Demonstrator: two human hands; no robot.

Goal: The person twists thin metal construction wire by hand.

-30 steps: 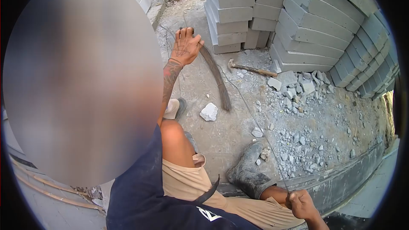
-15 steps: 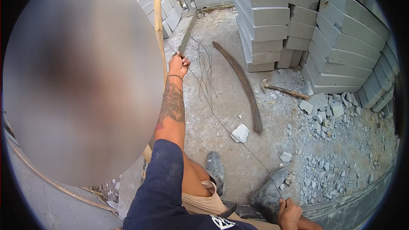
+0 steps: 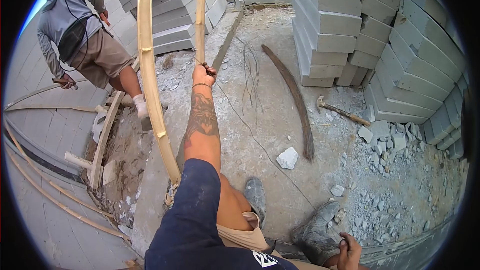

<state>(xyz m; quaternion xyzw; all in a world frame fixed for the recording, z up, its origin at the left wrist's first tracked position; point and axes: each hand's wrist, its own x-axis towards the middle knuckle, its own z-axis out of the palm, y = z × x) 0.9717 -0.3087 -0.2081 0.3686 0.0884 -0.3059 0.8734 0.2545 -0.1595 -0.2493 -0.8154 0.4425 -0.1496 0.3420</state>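
Note:
My left hand [image 3: 204,75], at the end of the outstretched tattooed arm, is closed around a thin wire [image 3: 251,132] beside a bamboo pole [image 3: 200,15]. The wire slants down across the concrete floor toward my right hand [image 3: 349,253] at the lower right edge. Finger and thumb of that hand pinch its other end near my shoe. Loose wires [image 3: 246,77] lie on the floor right of my left hand. A long curved bundle of thin wires [image 3: 295,95] lies farther right, with a hammer [image 3: 345,112] beyond it.
Stacked grey blocks [image 3: 327,25] stand at the upper right, above rubble [image 3: 390,140]. A white chunk [image 3: 287,158] lies mid-floor. A split bamboo pole [image 3: 148,65] rises on the left. Beyond it a co-worker [image 3: 82,30] holds a tool. More blocks [image 3: 172,15] stand behind.
The blurred area at the left is gone, and the co-worker and split bamboo show there. The floor scene has shifted slightly right in view. Both hands still hold the wire.

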